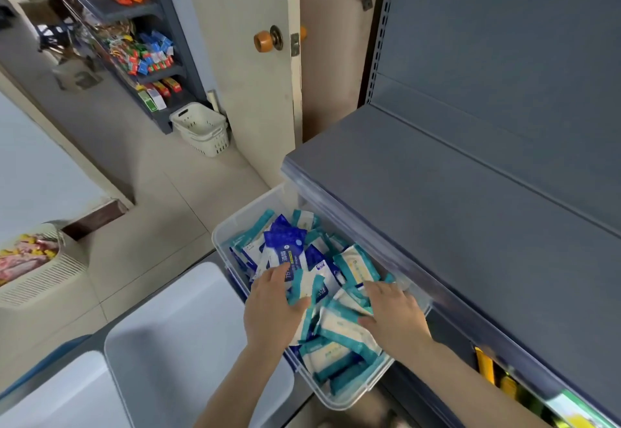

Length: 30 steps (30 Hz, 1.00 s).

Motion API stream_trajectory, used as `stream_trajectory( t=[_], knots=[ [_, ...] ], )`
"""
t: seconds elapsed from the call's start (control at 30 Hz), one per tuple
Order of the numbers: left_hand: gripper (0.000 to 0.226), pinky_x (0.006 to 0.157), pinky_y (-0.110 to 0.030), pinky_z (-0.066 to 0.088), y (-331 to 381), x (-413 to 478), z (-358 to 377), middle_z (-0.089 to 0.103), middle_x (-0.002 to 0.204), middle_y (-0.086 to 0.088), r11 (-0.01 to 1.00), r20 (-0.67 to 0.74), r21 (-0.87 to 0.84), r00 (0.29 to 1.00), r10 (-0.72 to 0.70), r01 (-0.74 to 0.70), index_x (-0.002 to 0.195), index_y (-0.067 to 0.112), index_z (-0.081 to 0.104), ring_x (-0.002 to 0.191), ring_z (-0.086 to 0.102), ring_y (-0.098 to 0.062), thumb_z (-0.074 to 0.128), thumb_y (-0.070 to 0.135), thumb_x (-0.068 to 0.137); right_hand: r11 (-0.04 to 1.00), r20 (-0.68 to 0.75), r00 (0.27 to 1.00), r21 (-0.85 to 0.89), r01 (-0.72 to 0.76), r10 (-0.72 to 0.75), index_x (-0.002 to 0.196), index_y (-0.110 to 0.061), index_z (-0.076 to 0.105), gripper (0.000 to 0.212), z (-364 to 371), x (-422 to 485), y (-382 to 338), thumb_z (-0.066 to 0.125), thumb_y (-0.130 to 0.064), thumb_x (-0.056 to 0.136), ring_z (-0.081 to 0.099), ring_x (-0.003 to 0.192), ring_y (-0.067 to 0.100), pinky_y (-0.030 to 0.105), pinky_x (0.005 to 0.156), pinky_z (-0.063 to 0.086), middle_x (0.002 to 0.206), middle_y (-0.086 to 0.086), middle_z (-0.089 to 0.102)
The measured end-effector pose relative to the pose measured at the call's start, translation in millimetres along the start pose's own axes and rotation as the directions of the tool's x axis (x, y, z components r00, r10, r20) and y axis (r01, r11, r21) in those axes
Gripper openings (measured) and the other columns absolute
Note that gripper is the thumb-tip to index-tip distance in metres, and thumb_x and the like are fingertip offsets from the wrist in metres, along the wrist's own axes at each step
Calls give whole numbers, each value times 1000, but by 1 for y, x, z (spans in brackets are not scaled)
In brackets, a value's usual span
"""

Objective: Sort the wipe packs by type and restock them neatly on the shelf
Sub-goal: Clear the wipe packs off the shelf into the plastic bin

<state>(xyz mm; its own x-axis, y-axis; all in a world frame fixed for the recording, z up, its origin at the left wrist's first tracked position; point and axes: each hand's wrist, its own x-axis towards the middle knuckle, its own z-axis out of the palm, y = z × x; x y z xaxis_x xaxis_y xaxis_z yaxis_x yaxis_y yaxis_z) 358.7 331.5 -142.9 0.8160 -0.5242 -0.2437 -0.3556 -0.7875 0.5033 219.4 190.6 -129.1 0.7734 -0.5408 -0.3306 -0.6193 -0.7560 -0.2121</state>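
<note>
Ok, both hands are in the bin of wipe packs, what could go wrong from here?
The blue packs and teal packs lie jumbled in the clear bin, so the left hand or right hand may scoop up mixed types. The bin sits partly under the front edge of the shelf, so a lifted handful could catch on it and spill.

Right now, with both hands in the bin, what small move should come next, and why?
Probably close the left hand on the blue pack it touches and lift it out. Blue and teal packs lie mixed in the bin, the shelf shows none yet, and the right hand rests on teal ones.
</note>
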Motion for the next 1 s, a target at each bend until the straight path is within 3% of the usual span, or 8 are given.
stream_trajectory(
  t=[0.17, 0.33, 0.4, 0.47, 0.53, 0.6, 0.73, 1.0],
  knots=[
    [52, 98, -31, 43, 19, 0, -9, 48, 135, 7, 959, -71, 180, 969, 236, -220, 136, 27, 45, 128, 41, -16, 61, 36, 87, 993, -182, 979, 56, 100, -88, 134, -23, 45, 45, -14, -18, 9, 56, -30, 91, 53, 113, 15, 27, 92, 45, 123, -7, 56],
    [39, 84, -29, 48, 66, -5, -22, 54, 125, 10, 840, 42, 380, 915, 402, -387, 131, 30, 49, 116, 50, -13, 52, 38, 93, 995, -419, 905, 35, 88, -66, 105, -21, 67, 49, -44, -46, 42, 83, -24, 59, 66, 91, 17, 29, 73, 53, 102, -9, 69],
    [33, 77, -29, 47, 92, -10, -24, 56, 118, 11, 802, 65, 420, 895, 441, -425, 125, 30, 53, 108, 55, -13, 50, 39, 94, 999, -456, 890, 30, 37, -20, 107, -21, 67, 51, -59, -61, 64, 83, -28, 59, 66, 95, 19, 32, 74, 54, 106, -8, 68],
    [30, 73, -30, 47, 122, -15, -22, 58, 113, 10, 765, 62, 444, 868, 492, -466, 121, 30, 55, 105, 56, -14, 51, 38, 93, 999, -451, 891, 24, -45, 51, 120, -22, 61, 53, -74, -81, 89, 76, -35, 71, 59, 111, 19, 34, 87, 50, 121, -8, 61],
    [32, 77, -32, 47, 157, -21, -17, 58, 115, 9, 733, 67, 436, 831, 552, -522, 123, 32, 55, 108, 55, -16, 52, 39, 92, 993, -437, 891, 40, -114, 120, 138, -27, 44, 56, -85, -102, 120, 59, -42, 86, 42, 129, 16, 31, 104, 35, 140, -12, 44],
    [35, 80, -32, 47, 195, -30, -7, 57, 117, 11, 702, 95, 410, 792, 603, -583, 125, 35, 53, 111, 54, -15, 53, 43, 91, 981, -440, 876, 78, -179, 195, 142, -30, 36, 56, -93, -127, 153, 51, -44, 90, 35, 133, 14, 28, 107, 29, 145, -13, 37],
    [35, 75, -28, 46, 274, -60, 31, 56, 118, 15, 604, 192, 357, 689, 699, -713, 126, 37, 51, 109, 54, -10, 52, 45, 92, 944, -459, 826, 131, -302, 328, 139, -30, 40, 53, -103, -181, 222, 52, -42, 89, 40, 129, 16, 30, 104, 33, 141, -11, 42],
    [34, 83, -28, 48, 386, -141, 126, 56, 120, 15, 433, 374, 212, 482, 792, -876, 126, 34, 54, 110, 55, -9, 53, 42, 92, 832, -462, 693, 253, -494, 553, 136, -28, 44, 51, -91, -272, 345, 56, -37, 88, 44, 124, 16, 28, 99, 37, 138, -10, 46]
  ],
)
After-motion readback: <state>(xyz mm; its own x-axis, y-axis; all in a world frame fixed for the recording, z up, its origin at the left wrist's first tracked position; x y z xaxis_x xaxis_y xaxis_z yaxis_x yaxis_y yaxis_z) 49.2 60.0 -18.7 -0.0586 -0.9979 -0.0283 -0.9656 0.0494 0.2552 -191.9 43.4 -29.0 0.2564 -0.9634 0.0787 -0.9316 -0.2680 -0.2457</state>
